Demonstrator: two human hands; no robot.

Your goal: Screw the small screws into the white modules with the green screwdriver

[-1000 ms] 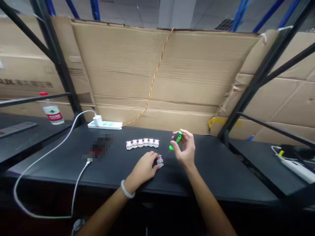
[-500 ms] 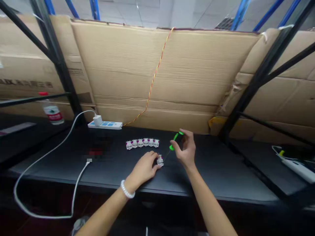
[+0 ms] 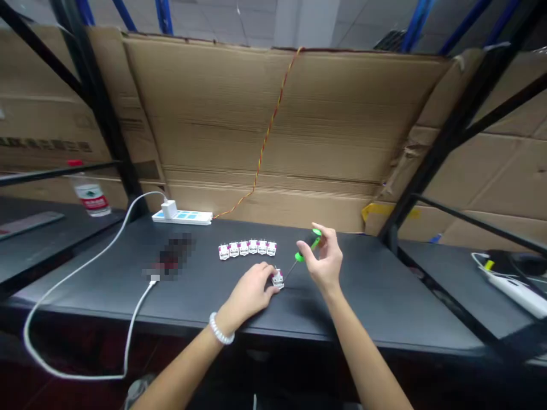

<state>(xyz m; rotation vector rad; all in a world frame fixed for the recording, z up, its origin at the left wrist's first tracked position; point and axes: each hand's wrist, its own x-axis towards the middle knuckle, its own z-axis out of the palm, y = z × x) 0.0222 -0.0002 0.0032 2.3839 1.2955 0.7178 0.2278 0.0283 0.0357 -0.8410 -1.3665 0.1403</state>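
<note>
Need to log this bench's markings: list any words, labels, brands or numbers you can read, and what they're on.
Nothing can be quoted; no text is legible.
Plastic bottle label: too small to read.
Cardboard carton print: too blurred to read.
White modules markings: too small to read.
Green-handled screwdriver: no readable marking.
</note>
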